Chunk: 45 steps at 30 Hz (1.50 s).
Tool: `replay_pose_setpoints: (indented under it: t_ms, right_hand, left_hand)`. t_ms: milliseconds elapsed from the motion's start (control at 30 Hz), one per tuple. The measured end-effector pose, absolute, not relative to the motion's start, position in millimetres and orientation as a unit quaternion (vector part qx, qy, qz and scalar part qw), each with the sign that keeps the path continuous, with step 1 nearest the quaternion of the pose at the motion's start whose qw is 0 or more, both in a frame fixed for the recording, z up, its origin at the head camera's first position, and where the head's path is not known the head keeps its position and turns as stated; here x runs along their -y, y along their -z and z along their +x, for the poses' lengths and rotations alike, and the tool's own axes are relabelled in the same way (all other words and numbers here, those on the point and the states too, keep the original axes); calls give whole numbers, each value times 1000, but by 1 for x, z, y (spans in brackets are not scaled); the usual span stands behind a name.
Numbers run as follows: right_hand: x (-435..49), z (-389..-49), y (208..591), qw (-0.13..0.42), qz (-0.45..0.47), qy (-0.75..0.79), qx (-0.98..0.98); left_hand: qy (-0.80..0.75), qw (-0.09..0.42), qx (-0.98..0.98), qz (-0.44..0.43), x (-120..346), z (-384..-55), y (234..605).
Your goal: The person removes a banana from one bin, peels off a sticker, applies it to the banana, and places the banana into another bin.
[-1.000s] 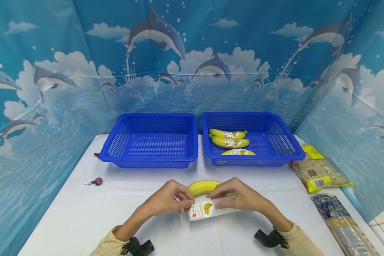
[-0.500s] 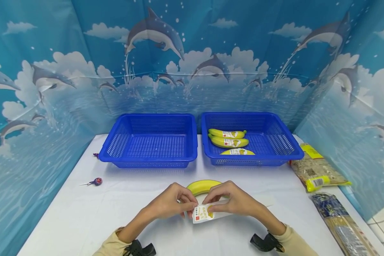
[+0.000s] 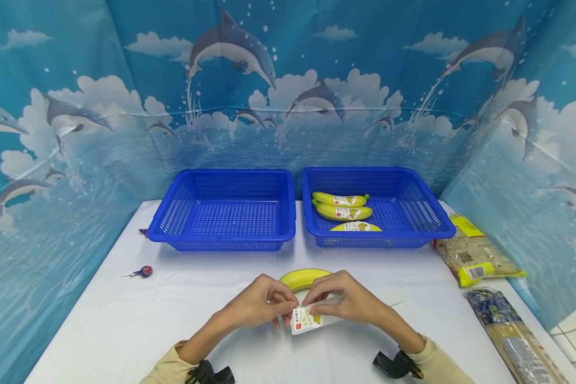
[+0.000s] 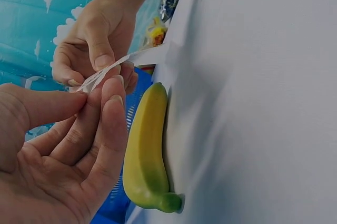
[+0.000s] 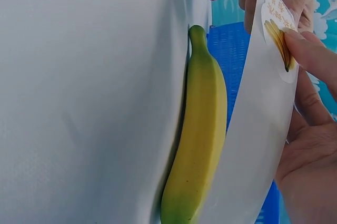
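Note:
A white strip of sticker backing (image 5: 253, 124) carries a banana-picture sticker (image 3: 303, 320) at its left end. My left hand (image 3: 259, 305) pinches that end between thumb and forefinger, as the left wrist view shows. My right hand (image 3: 344, 300) grips the strip a little further right, its thumb (image 5: 304, 50) lying over the printed banana. Whether the sticker's edge has lifted from the backing is hard to tell. Just beyond both hands, an unlabelled yellow banana (image 3: 303, 279) with greenish ends lies on the white table (image 3: 101, 330), touched by neither hand.
Two blue baskets stand at the back. Several labelled bananas (image 3: 348, 214) lie in the right basket (image 3: 384, 240); the left basket (image 3: 221, 238) shows a bare bottom. A lollipop (image 3: 146, 271) lies at left. Two plastic packages (image 3: 475, 256) lie along the right edge.
My right hand has moved slightly left, towards my left hand, and its thumb now covers more of the sticker. The strip's left end has shifted slightly right. The bananas and baskets stay put.

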State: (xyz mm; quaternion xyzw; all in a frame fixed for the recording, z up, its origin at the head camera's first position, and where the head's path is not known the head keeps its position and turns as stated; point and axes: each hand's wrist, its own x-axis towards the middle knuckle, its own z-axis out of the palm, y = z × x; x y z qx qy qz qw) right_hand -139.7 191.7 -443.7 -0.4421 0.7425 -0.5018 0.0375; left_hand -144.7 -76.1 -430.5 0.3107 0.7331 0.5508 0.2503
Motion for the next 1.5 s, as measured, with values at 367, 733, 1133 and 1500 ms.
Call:
replay_pose_setpoints:
  t_ms: [367,733,1133,1500]
  right_hand:
    - [-191,-142,445,64,-453,507,-730]
    - [-192,-143,449,51,-475,486,-732]
    - [-192,-141,443,67,-462,487,-738]
    - [-196,-139,439,96,-471,445,-755]
  left_hand:
    - [-554,264,-724,314,75,-145,435]
    - [-564,274,-718,303,72,-146,438]
    - [-564,267,-725,289,71,-144,441]
    - [-504,224,-781,293,65,-135,446]
